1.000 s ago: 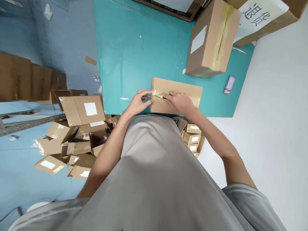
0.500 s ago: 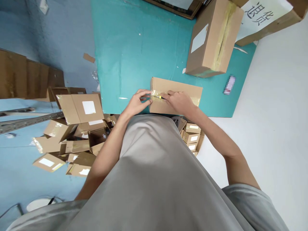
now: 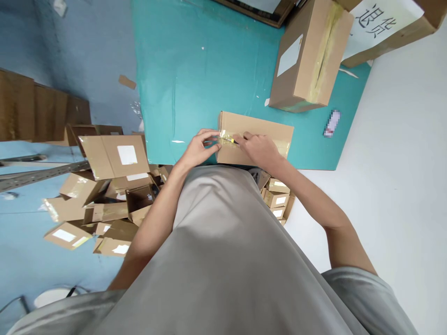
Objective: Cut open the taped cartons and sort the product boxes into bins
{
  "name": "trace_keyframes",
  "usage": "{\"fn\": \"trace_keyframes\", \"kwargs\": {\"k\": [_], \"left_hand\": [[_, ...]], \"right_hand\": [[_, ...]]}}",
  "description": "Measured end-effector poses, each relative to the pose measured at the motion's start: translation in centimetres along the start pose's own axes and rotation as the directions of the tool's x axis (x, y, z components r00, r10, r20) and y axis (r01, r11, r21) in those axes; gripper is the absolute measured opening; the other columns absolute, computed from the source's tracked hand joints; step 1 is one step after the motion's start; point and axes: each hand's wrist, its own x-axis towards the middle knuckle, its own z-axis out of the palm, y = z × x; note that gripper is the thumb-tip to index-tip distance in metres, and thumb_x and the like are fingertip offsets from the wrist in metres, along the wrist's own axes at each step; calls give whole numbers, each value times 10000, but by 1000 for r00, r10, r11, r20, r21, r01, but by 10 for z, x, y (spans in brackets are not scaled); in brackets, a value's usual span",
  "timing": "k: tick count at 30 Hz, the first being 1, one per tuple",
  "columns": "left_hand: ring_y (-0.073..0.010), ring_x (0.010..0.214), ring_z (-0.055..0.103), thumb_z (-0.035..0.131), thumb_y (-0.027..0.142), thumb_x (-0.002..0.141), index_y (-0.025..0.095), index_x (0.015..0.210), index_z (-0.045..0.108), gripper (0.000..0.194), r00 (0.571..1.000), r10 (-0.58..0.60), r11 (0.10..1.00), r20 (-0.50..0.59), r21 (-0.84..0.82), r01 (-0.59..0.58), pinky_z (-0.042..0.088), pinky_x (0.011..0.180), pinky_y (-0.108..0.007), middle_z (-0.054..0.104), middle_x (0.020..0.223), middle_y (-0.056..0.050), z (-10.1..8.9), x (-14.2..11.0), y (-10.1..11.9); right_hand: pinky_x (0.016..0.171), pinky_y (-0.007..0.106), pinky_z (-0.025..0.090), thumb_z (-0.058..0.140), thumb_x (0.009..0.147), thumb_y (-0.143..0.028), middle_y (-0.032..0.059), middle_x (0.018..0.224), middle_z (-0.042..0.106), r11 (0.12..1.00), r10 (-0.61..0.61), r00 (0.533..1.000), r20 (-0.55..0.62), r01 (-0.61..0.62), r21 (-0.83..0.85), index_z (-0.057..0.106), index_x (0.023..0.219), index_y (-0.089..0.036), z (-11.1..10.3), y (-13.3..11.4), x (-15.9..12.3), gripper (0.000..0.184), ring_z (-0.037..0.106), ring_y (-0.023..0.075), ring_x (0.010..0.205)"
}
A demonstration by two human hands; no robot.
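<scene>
A closed cardboard box point(image 3: 253, 122) with clear yellowish tape along its top lies near the front edge of the teal table point(image 3: 167, 60). My right hand point(image 3: 260, 148) rests over the box, its fingers closed round a small cutter point(image 3: 233, 141) with a yellow and black body. The cutter's thin tip points left along the tape, close to the box's left end. At that end my left hand point(image 3: 201, 148) has its fingers apart, the fingertips against the box's edge.
A larger taped box point(image 3: 310, 60) stands at the back right, beside a handwritten paper sign point(image 3: 380, 25). A blurred pinkish object point(image 3: 332, 123) lies near the right edge. Opened cartons point(image 3: 111, 209) pile up on the floor to the left, near a metal bar point(image 3: 45, 176).
The view has shifted very slightly, so the floor cartons sit a little further left. Both hands, the cutter and the box keep nearly the same positions.
</scene>
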Motion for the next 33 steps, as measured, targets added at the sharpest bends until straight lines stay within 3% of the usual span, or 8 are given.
{"fn": "trace_keyframes", "kwargs": {"k": [6, 20, 25, 33], "left_hand": [[-250, 1198, 757, 822, 392, 907, 266, 1312, 795, 425, 1000, 16, 1000, -17, 11, -16, 630, 1118, -448, 689, 1416, -101, 2, -1, -4], [-249, 1100, 782, 861, 525, 900, 265, 1368, 788, 540, 994, 27, 994, -108, 107, -15, 637, 1070, -447, 734, 1374, -102, 12, -6, 1], [-233, 1072, 773, 847, 501, 923, 253, 1361, 796, 506, 991, 31, 984, -131, 176, -8, 645, 1053, -432, 745, 1359, -94, 12, -5, 2], [-234, 1051, 776, 834, 547, 912, 247, 1375, 777, 555, 990, 21, 989, -138, 146, 0, 669, 948, -386, 718, 1403, -110, 13, -3, -6]], "right_hand": [[880, 375, 510, 285, 1153, -89, 241, 1434, 726, 1000, 19, 1000, 3, -19, -4, 569, 1606, -147, -8, -16, 3, 537, 787, 305, 1149], [922, 374, 512, 333, 1175, -116, 240, 1395, 754, 1000, 9, 1000, 23, -10, 25, 658, 1528, -126, -21, -24, 12, 480, 780, 302, 1199], [898, 384, 496, 364, 1119, -58, 240, 1337, 780, 997, 76, 997, 25, -75, -10, 733, 1432, -120, -11, -9, 4, 488, 774, 304, 1157], [822, 361, 443, 385, 1114, -60, 239, 1317, 788, 977, 206, 977, 49, -203, -58, 743, 1452, -135, 15, 36, -35, 498, 773, 314, 1173]]}}
